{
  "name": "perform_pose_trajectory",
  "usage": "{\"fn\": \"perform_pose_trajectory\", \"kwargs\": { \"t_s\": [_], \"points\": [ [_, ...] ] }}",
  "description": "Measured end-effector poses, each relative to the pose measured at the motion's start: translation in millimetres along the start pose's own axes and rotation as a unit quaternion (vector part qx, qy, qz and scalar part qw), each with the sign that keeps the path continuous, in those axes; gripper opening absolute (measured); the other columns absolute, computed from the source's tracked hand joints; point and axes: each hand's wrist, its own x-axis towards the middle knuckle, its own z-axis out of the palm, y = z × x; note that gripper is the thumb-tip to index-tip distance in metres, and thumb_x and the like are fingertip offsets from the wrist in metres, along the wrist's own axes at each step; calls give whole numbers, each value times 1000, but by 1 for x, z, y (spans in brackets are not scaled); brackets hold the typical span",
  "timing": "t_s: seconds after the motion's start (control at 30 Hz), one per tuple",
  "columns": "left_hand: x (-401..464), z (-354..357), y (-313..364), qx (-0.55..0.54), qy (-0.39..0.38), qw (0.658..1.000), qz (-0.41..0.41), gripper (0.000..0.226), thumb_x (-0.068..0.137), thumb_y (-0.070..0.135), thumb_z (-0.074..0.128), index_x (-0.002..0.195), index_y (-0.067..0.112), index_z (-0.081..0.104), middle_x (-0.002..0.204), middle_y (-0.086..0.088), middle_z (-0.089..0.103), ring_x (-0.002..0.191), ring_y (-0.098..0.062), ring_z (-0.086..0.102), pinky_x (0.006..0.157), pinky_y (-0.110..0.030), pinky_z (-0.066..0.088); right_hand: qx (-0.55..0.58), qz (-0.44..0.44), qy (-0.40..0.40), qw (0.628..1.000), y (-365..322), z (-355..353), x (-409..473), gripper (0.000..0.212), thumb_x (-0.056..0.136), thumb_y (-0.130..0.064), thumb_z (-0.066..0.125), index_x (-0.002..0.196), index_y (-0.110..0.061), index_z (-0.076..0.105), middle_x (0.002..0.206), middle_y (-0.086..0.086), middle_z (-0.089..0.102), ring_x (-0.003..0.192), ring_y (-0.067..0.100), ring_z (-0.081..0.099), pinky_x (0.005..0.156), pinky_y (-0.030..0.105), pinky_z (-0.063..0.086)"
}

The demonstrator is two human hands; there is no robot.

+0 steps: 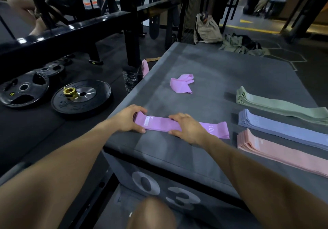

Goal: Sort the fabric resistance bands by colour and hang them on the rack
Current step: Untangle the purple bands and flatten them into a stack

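- I see the purple stack (159, 125) lying flat near the front edge of the box (204, 65), with my left hand (126, 118) cupped over its left end, fingers curled round the fold, thumb on the near edge.
- My right hand (186, 125) lies palm down on the middle of the same stack, fingers spread flat, pressing rather than gripping.
- The bands look like light, limp woven fabric (flat loops, matte, with small printed labels); I judge they will sag and slide apart unless pinched through the whole stack at a folded end.
- One loose purple band (181, 84) sits crumpled farther back, well apart from the stack, not yet added.
- To the right lie three tidy piles, side by side: green (276, 104), blue (276, 128), pink (276, 150).
- The box top is a dull grey padded skin, scuffed with pale marks; it probably grips fabric a little.
- No hanging rack for the bands is identifiable from here (only dark steel framing and plates (81, 97) at left).
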Motion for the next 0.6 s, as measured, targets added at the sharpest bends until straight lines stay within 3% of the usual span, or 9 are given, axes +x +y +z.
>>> {"fn": "perform_pose_trajectory", "kwargs": {
  "t_s": [0.1, 0.23, 0.37, 0.6],
  "points": [
    [-2, -3, 11, 29, 32, 999, 20, 81, 60, 29, 87, 131, 22, 48, 125, 7, 40, 116, -10, 40, 98, -19, 29, 4, 11, 1, 1000, 6, -3, -7, 63, 87, -35, 63, 142, -19, 36, 142, 0, 41, 129, 23, 36, 108, 31, 30],
    [3, 5, 45, 69, 68, 991, 90, 58, 73, 37, 77, 124, 17, 56, 124, -6, 51, 121, -24, 45, 105, -30, 32, -17, 27, -1, 999, 18, -16, -18, 66, 84, -34, 66, 141, -18, 38, 141, 5, 40, 130, 26, 36, 109, 33, 29],
    [10, 35, 87, 98, 11, 989, 112, 60, 77, 24, 75, 130, 13, 51, 130, -9, 47, 122, -24, 45, 103, -28, 34, -53, 63, -14, 996, 38, -32, -36, 66, 82, -33, 68, 140, -18, 40, 140, 7, 41, 129, 27, 37, 108, 31, 30],
    [29, 75, 127, 160, -61, 981, 93, 81, 74, 36, 76, 142, 17, 35, 141, -3, 38, 130, -23, 37, 106, -30, 34, -74, 98, -35, 992, 68, -54, -63, 65, 84, -32, 65, 140, -12, 38, 143, 10, 38, 130, 28, 36, 109, 31, 28]
  ]
}}
